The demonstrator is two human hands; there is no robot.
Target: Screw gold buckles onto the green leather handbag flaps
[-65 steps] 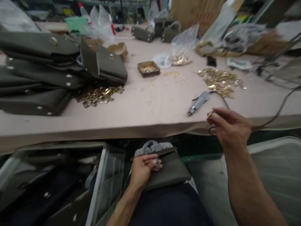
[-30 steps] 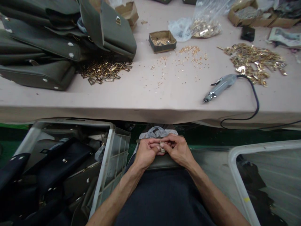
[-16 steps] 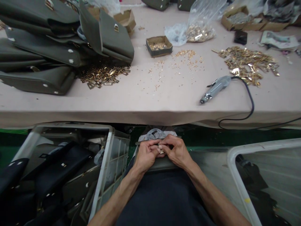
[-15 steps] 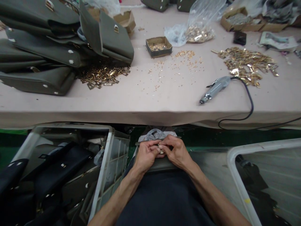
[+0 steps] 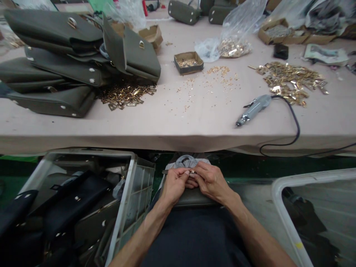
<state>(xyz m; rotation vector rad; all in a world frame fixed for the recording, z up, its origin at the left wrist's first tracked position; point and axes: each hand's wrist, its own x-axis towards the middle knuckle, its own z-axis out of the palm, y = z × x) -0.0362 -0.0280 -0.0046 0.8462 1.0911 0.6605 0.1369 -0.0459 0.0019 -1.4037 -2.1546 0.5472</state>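
Observation:
Over my lap, my left hand [image 5: 176, 182] and my right hand [image 5: 209, 178] meet with fingertips pinched together. Between them is a small shiny metal fitting [image 5: 192, 172], gold or silver in tone; its exact kind is too small to make out. Both hands are closed around it. Beneath them lies a dark olive handbag [image 5: 191, 198] across my lap, mostly covered by my hands and forearms. A clear plastic wrap [image 5: 186, 161] shows just beyond my fingers.
On the table [image 5: 178, 122] lie a grey electric screwdriver [image 5: 253, 110] with a black cord, piles of gold fittings [image 5: 292, 79], a small cardboard box [image 5: 189, 67] and stacked olive handbags [image 5: 55, 70]. Plastic crates [image 5: 133, 185] with bags flank me on the left and right.
My hands have shifted slightly, with the right fingers now flatter over the fitting, which sits higher at the fingertips. The whole view has tilted up a little.

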